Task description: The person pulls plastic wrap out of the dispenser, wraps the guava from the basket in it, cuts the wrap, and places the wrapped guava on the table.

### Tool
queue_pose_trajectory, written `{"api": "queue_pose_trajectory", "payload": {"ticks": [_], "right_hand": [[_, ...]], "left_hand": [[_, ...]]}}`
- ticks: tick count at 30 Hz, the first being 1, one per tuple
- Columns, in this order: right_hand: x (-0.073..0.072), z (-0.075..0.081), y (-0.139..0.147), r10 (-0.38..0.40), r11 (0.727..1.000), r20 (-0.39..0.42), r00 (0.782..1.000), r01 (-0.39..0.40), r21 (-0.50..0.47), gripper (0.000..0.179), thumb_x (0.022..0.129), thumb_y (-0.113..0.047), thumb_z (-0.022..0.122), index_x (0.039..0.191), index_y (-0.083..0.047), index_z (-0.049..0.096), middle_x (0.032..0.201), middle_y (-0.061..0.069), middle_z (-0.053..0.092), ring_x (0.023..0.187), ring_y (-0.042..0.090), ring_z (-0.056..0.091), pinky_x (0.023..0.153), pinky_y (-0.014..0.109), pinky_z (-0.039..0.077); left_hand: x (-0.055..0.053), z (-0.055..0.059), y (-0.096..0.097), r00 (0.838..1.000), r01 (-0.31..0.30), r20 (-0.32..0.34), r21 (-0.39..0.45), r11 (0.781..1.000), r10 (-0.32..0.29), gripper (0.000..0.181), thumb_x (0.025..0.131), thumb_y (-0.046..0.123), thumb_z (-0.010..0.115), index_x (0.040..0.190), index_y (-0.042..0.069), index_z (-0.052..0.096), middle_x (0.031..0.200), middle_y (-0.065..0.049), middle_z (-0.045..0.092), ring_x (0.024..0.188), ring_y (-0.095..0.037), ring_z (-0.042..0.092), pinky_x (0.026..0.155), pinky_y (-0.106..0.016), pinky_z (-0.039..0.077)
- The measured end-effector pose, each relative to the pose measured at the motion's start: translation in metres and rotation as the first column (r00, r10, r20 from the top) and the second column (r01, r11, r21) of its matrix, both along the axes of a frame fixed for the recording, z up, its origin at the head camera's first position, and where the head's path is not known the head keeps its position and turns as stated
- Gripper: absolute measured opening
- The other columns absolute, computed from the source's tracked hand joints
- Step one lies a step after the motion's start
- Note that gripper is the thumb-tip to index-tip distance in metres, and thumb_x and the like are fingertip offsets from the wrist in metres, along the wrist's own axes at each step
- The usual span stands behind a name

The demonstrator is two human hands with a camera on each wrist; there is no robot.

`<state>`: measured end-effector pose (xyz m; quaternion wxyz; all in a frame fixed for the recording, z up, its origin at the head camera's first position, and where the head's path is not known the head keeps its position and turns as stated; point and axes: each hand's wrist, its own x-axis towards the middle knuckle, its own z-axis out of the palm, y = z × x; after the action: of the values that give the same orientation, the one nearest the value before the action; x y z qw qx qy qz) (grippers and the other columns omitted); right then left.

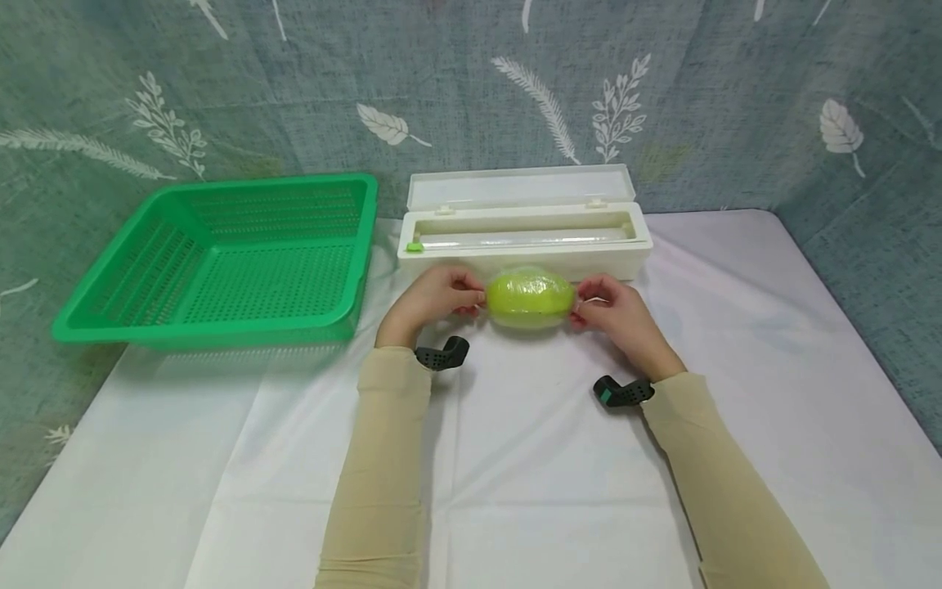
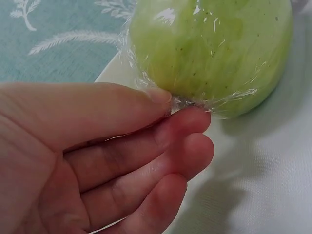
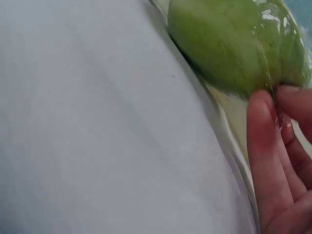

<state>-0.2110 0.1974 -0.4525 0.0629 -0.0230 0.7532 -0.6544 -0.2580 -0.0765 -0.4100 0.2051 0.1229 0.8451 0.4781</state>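
Note:
A yellow-green oval fruit, like a melon or mango (image 1: 530, 296), is wrapped in shiny cling film and lies sideways in front of the wrap dispenser (image 1: 524, 262). My left hand (image 1: 441, 296) pinches the gathered film at the fruit's left end between thumb and forefinger. In the left wrist view, creases of cling film (image 2: 141, 73) run from the fruit (image 2: 209, 53) to those fingertips. At the other end my right hand (image 1: 614, 311) pinches a twisted tail of film. The right wrist view shows that tail (image 3: 278, 114) between thumb and fingers, right against the fruit (image 3: 224, 46).
The white dispenser stands behind the fruit with its lid (image 1: 521, 188) up, a film roll (image 1: 526, 238) inside and a green slider (image 1: 414, 247) on its front edge. To the left sits a green plastic basket (image 1: 353, 315). A patterned cloth (image 1: 456, 82) hangs behind the white-covered table (image 1: 530, 491).

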Motion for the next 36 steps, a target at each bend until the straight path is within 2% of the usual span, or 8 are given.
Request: {"api": "queue_pose_trajectory", "payload": {"ticks": [5, 9, 12, 14, 18, 22, 30, 36], "right_hand": [[0.000, 0.001, -0.003, -0.080, 0.997, 0.020, 0.997, 0.080, 0.017, 0.024, 0.082, -0.018, 0.063, 0.100, -0.003, 0.057, 0.097, 0.012, 0.059, 0.081, 0.022, 0.061, 0.072, 0.029, 0.050], [0.002, 0.004, 0.002, -0.037, 0.999, 0.034, 0.999, 0.037, 0.023, 0.033, 0.081, -0.026, 0.066, 0.107, -0.008, 0.059, 0.103, 0.009, 0.061, 0.090, 0.020, 0.060, 0.077, 0.029, 0.048], [0.002, 0.006, 0.007, 0.009, 0.999, 0.038, 0.999, -0.011, 0.048, 0.035, 0.080, -0.026, 0.068, 0.110, -0.010, 0.060, 0.106, 0.005, 0.062, 0.095, 0.016, 0.059, 0.080, 0.026, 0.046], [0.002, 0.006, 0.008, 0.030, 0.998, 0.033, 0.999, -0.031, 0.056, 0.033, 0.080, -0.022, 0.067, 0.109, -0.007, 0.061, 0.103, 0.005, 0.063, 0.093, 0.015, 0.059, 0.079, 0.026, 0.046], [0.002, 0.006, 0.005, 0.036, 0.999, 0.021, 0.999, -0.037, 0.027, 0.029, 0.082, -0.017, 0.065, 0.104, 0.000, 0.061, 0.096, 0.008, 0.064, 0.087, 0.017, 0.062, 0.077, 0.028, 0.048], [0.003, 0.007, 0.004, 0.021, 0.997, 0.000, 1.000, -0.021, 0.073, 0.031, 0.080, -0.023, 0.067, 0.104, -0.003, 0.061, 0.096, 0.007, 0.064, 0.087, 0.017, 0.061, 0.076, 0.027, 0.048], [0.003, 0.009, 0.003, 0.005, 0.987, 0.007, 1.000, -0.006, 0.160, 0.024, 0.084, -0.015, 0.062, 0.102, 0.000, 0.058, 0.096, 0.014, 0.062, 0.084, 0.019, 0.062, 0.074, 0.025, 0.048], [-0.001, 0.004, 0.005, 0.068, 0.992, 0.049, 0.996, -0.073, 0.102, 0.029, 0.087, -0.011, 0.057, 0.110, 0.005, 0.051, 0.101, 0.022, 0.060, 0.086, 0.024, 0.062, 0.074, 0.029, 0.049]], "left_hand": [[-0.001, -0.001, 0.000, 1.000, -0.007, -0.006, 0.053, 0.999, 0.007, 0.017, 0.083, 0.008, 0.062, 0.098, 0.005, 0.058, 0.085, -0.012, 0.064, 0.074, -0.026, 0.062, 0.069, -0.035, 0.050], [-0.001, -0.002, 0.001, 1.000, -0.018, 0.009, 0.089, 0.996, 0.017, 0.018, 0.082, 0.005, 0.061, 0.100, 0.002, 0.056, 0.085, -0.014, 0.064, 0.074, -0.027, 0.062, 0.069, -0.035, 0.050], [0.000, -0.001, 0.001, 0.999, -0.032, 0.001, 0.065, 0.997, 0.032, 0.013, 0.081, 0.004, 0.062, 0.093, 0.000, 0.057, 0.084, -0.013, 0.063, 0.074, -0.026, 0.062, 0.069, -0.036, 0.050], [0.000, -0.001, 0.001, 0.999, -0.038, -0.008, 0.041, 0.998, 0.038, 0.011, 0.081, 0.004, 0.062, 0.090, -0.001, 0.058, 0.083, -0.013, 0.063, 0.074, -0.026, 0.062, 0.070, -0.036, 0.049], [0.001, 0.001, 0.001, 0.998, -0.060, -0.006, 0.006, 0.998, 0.060, 0.007, 0.082, 0.004, 0.061, 0.087, -0.001, 0.059, 0.083, -0.012, 0.062, 0.074, -0.026, 0.061, 0.070, -0.036, 0.049], [0.001, 0.003, 0.002, 0.997, -0.071, 0.010, -0.002, 0.997, 0.071, 0.007, 0.082, 0.005, 0.061, 0.087, 0.000, 0.060, 0.084, -0.012, 0.062, 0.074, -0.025, 0.060, 0.070, -0.036, 0.049], [0.003, 0.006, 0.005, 0.997, 0.002, 0.082, 0.036, 0.999, -0.005, 0.010, 0.085, 0.006, 0.057, 0.089, -0.003, 0.061, 0.083, -0.016, 0.064, 0.074, -0.028, 0.061, 0.072, -0.039, 0.049], [0.005, 0.006, 0.006, 0.990, 0.002, 0.141, 0.074, 0.997, -0.012, 0.009, 0.086, 0.004, 0.055, 0.090, -0.004, 0.057, 0.085, -0.018, 0.063, 0.077, -0.031, 0.061, 0.072, -0.040, 0.049]]}}
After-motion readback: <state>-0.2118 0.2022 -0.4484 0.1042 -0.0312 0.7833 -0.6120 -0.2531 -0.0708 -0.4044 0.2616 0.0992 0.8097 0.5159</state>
